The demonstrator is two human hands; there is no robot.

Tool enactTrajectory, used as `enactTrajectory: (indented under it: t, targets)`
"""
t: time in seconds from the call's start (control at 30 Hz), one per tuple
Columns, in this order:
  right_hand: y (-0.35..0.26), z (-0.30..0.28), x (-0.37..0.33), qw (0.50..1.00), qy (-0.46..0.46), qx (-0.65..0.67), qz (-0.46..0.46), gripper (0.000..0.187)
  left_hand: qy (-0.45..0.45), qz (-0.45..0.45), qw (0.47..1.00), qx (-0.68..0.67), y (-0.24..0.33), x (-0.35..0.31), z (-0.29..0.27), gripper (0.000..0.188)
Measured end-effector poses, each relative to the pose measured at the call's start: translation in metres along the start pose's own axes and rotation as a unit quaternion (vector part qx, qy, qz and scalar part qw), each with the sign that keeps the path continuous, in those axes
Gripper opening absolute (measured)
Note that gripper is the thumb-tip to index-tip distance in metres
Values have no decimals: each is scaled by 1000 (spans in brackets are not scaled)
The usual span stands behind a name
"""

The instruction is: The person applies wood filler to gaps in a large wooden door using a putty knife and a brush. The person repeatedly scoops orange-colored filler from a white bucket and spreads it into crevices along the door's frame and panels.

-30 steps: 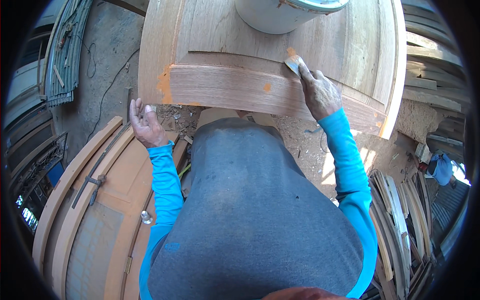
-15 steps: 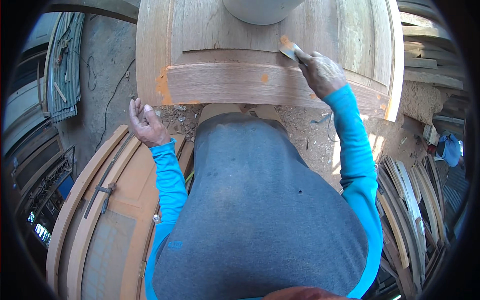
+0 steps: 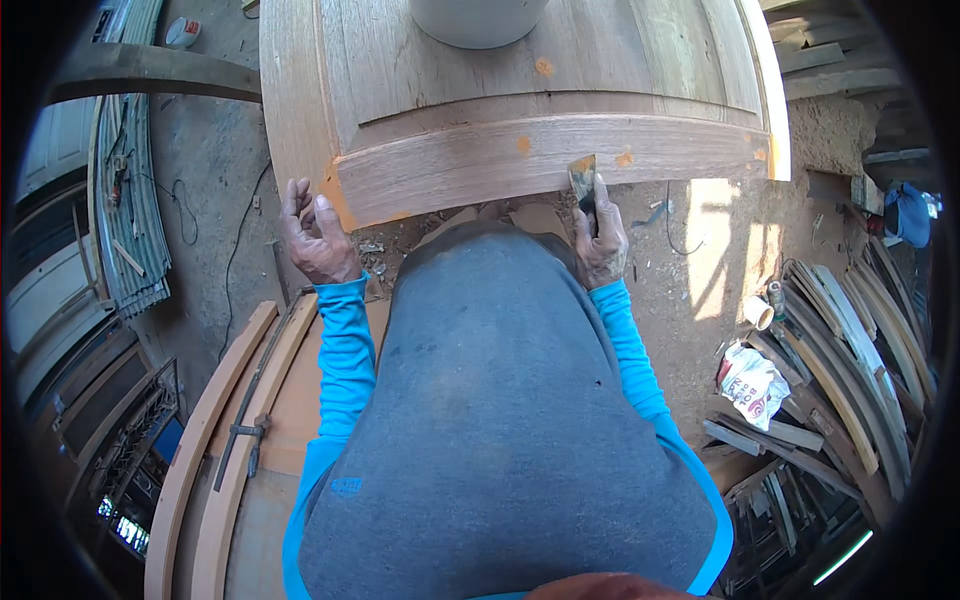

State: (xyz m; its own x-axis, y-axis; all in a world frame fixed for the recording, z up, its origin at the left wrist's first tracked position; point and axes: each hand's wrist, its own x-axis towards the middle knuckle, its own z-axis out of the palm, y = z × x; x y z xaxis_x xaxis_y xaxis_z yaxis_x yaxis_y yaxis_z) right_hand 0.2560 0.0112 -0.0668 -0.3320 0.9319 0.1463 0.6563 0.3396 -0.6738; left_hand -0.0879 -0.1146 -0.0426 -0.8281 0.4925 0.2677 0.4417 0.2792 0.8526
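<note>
A paneled wooden door [image 3: 440, 160] lies across the top of the view, with orange filler patches [image 3: 524, 146] on its near rail and panel. My right hand [image 3: 603, 240] grips a putty knife [image 3: 582, 177], its smeared blade pointing up just over the door's near edge. My left hand [image 3: 322, 240] is at the door's near left corner, beside a larger smear of orange filler [image 3: 333, 192]. Its fingers are loosely bent and apart from the thumb, with nothing visible between them. Whether this hand touches the corner is unclear.
On the door stands a pale bucket [image 3: 478, 25]. Another door with a clamp [image 3: 250, 432] lies at lower left. Corrugated sheets [image 3: 130, 220] lean at far left. Stacked wood strips [image 3: 840, 350], a white bag [image 3: 752, 385] and a cup [image 3: 758, 312] lie at right.
My right hand has drawn the putty knife back from the panel to the near edge, leaving an orange patch there. My left hand has moved slightly right. The view has shifted.
</note>
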Motion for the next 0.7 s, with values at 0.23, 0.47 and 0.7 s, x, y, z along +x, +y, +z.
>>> enactTrajectory:
  t: [0.23, 0.47, 0.7]
  targets:
    - [23, 58, -27, 994, 108, -7, -19, 67, -71, 59, 996, 2, -14, 22, -25, 43]
    - [70, 64, -113, 992, 33, -42, 112, 37, -95, 54, 994, -9, -31, 26, -43, 43]
    - [-16, 15, -42, 915, 132, 284, 254, 25, -118, 72, 990, -22, -35, 25, -49, 43]
